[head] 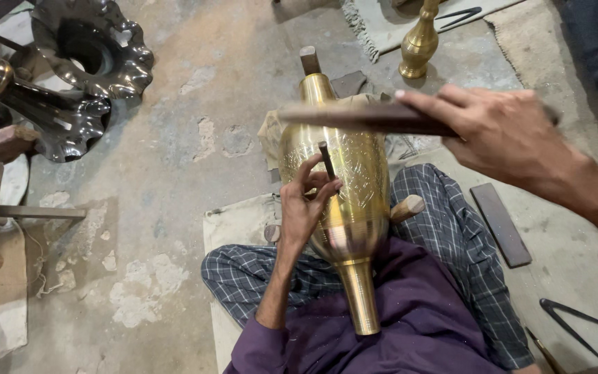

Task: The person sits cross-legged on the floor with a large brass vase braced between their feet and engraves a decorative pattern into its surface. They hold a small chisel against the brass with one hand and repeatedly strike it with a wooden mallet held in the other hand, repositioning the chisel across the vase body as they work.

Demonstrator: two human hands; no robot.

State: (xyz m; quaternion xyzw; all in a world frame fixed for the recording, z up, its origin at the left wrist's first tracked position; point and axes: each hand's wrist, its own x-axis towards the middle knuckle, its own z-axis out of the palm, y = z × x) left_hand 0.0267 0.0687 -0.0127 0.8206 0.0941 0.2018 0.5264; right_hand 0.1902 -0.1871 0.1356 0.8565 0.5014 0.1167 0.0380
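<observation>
Left hand (304,204) pinches chisel (327,159) upright against brass vase (344,208) at frame centre; right hand (503,131) grips dark striker bar (368,118) above it, positioned for striking.

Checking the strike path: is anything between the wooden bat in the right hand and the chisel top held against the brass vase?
Nothing visible. The wooden bat in the right hand is above the chisel, which the left hand pinches against the brass vase.

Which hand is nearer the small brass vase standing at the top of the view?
Right. The right hand, gripping a dark flat bar, is just below and right of the small brass vase. The left hand is lower, holding a punch against the big brass vessel.
</observation>
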